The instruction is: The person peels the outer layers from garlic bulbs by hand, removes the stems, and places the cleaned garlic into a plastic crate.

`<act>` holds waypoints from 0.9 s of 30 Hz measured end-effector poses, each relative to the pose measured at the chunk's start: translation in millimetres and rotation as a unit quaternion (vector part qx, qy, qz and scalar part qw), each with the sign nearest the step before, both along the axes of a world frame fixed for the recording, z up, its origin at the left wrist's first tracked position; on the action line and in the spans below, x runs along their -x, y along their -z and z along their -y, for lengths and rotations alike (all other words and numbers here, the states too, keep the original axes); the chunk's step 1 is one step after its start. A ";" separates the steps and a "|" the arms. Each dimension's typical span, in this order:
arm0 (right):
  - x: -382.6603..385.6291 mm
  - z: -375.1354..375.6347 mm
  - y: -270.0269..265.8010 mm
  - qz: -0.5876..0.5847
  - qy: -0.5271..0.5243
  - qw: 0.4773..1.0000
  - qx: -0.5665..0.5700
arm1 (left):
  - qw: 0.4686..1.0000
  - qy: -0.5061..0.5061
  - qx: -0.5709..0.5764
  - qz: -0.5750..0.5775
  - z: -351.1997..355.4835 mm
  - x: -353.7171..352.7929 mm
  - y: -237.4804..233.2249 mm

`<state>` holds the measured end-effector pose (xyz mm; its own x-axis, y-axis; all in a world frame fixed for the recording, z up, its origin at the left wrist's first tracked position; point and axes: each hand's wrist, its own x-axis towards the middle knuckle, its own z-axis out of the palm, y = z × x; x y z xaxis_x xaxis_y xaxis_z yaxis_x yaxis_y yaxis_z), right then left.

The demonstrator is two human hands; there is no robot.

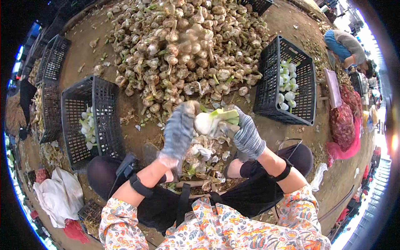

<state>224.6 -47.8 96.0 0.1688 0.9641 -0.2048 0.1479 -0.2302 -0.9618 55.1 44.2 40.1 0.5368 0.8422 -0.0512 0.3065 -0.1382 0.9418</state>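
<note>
Between my gloved hands is a white garlic bulb (203,123) with a short, thick green stem pointing right. My right hand (246,132), in a grey striped glove, is closed around the stem side of it. Close at the bulb's left side is my left hand (180,130), in a matching glove, smeared by motion so its fingers do not show clearly. Below them, pale peelings and scraps of skin (204,153) litter the ground between my legs. Just beyond my hands rises a large heap of unpeeled, soil-stained garlic (166,62).
Black plastic crates flank me: a left crate (79,154) and a right crate (306,100), each holding clean white bulbs. More dark crates (52,62) line the far left. At right lie red mesh sacks (342,125), and another person (348,43) bends over beyond. A white sack (60,191) lies lower left.
</note>
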 end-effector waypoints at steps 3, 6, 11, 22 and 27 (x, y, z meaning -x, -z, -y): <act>7.6 -3.7 -5.0 0.039 0.041 0.997 -0.056 | 0.978 -0.015 -0.194 0.078 5.8 -2.8 -59.6; 14.8 -3.6 1.4 0.073 0.010 0.990 -0.121 | 0.999 0.024 -0.034 0.025 12.9 -9.0 -59.8; 12.8 0.4 -8.1 -0.140 0.043 0.989 0.017 | 0.975 0.035 0.198 0.091 0.3 -0.3 -39.3; 4.0 -18.9 -9.6 -0.129 -0.078 0.932 0.330 | 0.844 0.137 0.429 0.292 -15.3 16.0 -46.6; 10.3 1.7 -12.5 0.109 -0.387 0.908 0.113 | 0.818 0.025 0.475 0.323 -23.7 16.8 -41.7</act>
<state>214.3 -49.5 108.5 -0.4821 0.7481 -0.4559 0.5310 -0.1644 -0.8313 38.3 67.8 81.8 0.7423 0.5634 -0.3627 -0.2815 0.7535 0.5942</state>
